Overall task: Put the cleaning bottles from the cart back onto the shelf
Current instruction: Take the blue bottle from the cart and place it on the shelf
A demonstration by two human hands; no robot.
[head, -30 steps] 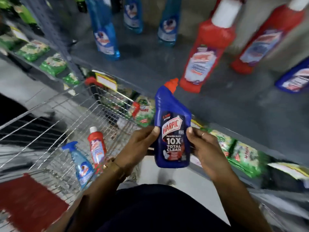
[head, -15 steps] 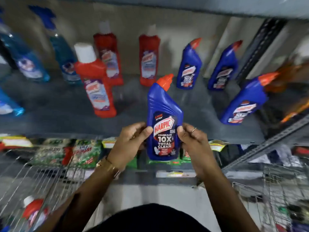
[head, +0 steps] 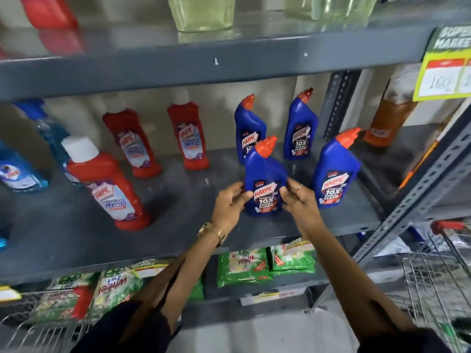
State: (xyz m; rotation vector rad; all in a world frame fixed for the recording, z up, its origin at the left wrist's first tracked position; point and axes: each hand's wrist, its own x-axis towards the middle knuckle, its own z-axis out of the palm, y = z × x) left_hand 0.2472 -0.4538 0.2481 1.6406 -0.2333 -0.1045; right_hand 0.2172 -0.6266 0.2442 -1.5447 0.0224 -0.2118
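Grey shelf (head: 178, 225), blue Harpic bottle (head: 265, 184) standing upright — left hand (head: 230, 202) and right hand (head: 299, 200) both gripping its sides, matching blue bottles (head: 335, 171) just beside.

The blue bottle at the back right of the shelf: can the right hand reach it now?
Probably yes. The right hand would first release the front blue bottle; the way to the back right bottle then looks free.

Blue Harpic bottle (head: 265, 179) (orange cap) stands upright on grey shelf (head: 178, 225).
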